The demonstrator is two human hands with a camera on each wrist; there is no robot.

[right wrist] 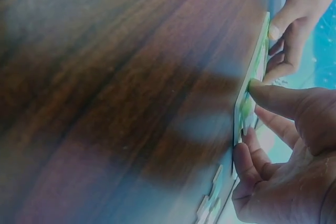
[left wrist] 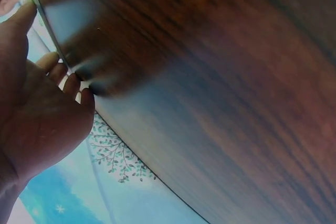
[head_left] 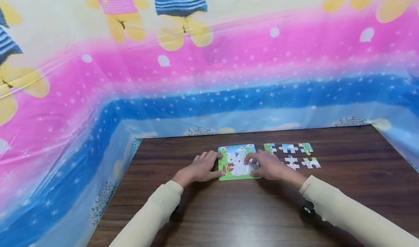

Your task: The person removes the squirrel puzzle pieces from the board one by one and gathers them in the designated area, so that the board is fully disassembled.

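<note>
A jigsaw puzzle (head_left: 236, 163) with a white cat picture and green border lies flat on the dark wooden table. At its left edge rests my left hand (head_left: 204, 167), thumb on the lower left border and the other fingers up along the side. Over the right part of the picture, my right hand (head_left: 266, 165) bends its thumb and fingers about a puzzle piece (head_left: 254, 165), mostly covered by the hand. From the right wrist, the thumb (right wrist: 273, 98) touches the puzzle board (right wrist: 252, 69) near its edge, with the curled fingers (right wrist: 247, 163) beside it.
Several loose puzzle pieces (head_left: 289, 148) lie in two rows right of the puzzle, partly behind my right hand. The wooden table (head_left: 229, 210) ends at the back against a patterned cloth (head_left: 209, 110), which also hangs along the left and right sides.
</note>
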